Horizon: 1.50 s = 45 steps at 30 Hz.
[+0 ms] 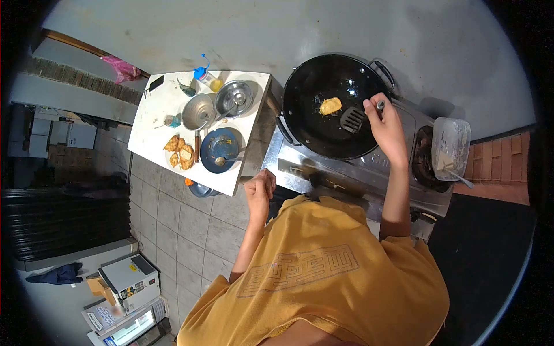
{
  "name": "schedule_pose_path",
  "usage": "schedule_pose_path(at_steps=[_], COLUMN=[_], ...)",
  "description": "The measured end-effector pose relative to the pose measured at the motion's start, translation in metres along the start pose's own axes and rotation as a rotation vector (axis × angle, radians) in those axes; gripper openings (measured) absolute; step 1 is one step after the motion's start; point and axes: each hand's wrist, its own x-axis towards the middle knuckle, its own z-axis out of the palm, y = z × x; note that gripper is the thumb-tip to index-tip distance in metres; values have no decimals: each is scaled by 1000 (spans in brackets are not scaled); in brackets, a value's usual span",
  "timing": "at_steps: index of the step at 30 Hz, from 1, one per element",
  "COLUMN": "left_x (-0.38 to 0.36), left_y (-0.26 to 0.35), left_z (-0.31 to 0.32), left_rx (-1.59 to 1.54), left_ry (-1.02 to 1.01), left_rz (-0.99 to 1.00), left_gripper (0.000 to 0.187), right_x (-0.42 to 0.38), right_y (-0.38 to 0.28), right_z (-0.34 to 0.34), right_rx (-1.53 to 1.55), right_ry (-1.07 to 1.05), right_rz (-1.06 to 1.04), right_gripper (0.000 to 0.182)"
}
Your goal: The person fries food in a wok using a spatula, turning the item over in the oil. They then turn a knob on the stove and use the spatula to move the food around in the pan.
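Note:
My right hand (385, 128) is wrapped around the handle of a black slotted spatula (351, 120). The spatula's head is inside a large black wok (323, 138), just right of a golden piece of frying food (330, 106). A little oil glistens on the wok's bottom around that piece. My left hand (261, 187) hangs between the white table's corner and the stove, with its fingers curled in and no object visible in it.
The wok sits on a steel gas stove (369, 179); a clear plastic tub (452, 144) with a utensil stands over its right side. On the white table (156, 124) are fried pieces (186, 155), a blue bowl (214, 144), a saucepan (198, 112), a steel bowl (247, 95) and a blue-capped bottle (209, 79).

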Motion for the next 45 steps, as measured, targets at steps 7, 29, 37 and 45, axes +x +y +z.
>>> schedule_pose_path(at_steps=[7, 29, 37, 45], left_x=[0, -3, -2, -2], left_y=[1, -1, -2, -3], left_z=[2, -3, -4, -4], left_rx=[-13, -6, -4, -8], left_ry=[-7, 21, 40, 29], left_rz=[1, 7, -5, 11], left_gripper=[52, 54, 55, 55], right_x=[2, 4, 2, 1], right_y=[7, 5, 3, 0], right_z=[7, 7, 6, 5], right_rx=[35, 113, 17, 57], right_ry=[-94, -40, -103, -78], right_rz=[-19, -35, -56, -53], right_gripper=[19, 19, 20, 20])
